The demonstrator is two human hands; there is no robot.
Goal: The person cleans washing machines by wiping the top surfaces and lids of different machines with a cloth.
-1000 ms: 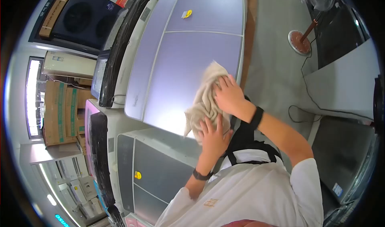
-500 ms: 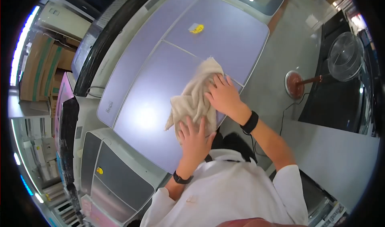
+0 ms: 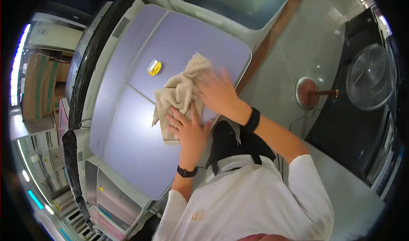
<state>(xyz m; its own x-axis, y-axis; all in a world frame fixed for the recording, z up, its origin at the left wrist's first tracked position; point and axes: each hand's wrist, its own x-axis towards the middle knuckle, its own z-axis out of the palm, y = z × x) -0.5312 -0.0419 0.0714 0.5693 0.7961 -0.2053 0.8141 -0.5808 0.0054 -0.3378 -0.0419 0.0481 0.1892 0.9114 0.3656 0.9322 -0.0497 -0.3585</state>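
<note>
A crumpled beige cloth [image 3: 177, 92] lies on the lavender lid [image 3: 132, 143] of an appliance. My left hand [image 3: 188, 128] rests on the cloth's lower part with its fingers spread. My right hand [image 3: 219, 93] is on the cloth's upper right part, its fingers stretched out and blurred by motion. Both palms face down, and neither hand's fingers are wrapped round the cloth. A yellow sticker [image 3: 155, 68] with a clear tag is on the lid, above and left of the cloth.
A dark-lidded appliance [image 3: 238, 4] stands beyond the lavender one, and a grey-lidded one [image 3: 115, 194] stands at lower left. A fan [image 3: 370, 77] on a reddish round base is at right. Cardboard boxes [image 3: 36, 85] are stacked at far left.
The cloth and both hands have moved up the lid, closer to the sticker and the far appliance. The view has turned and shifted, bringing more of the far appliance into sight.
</note>
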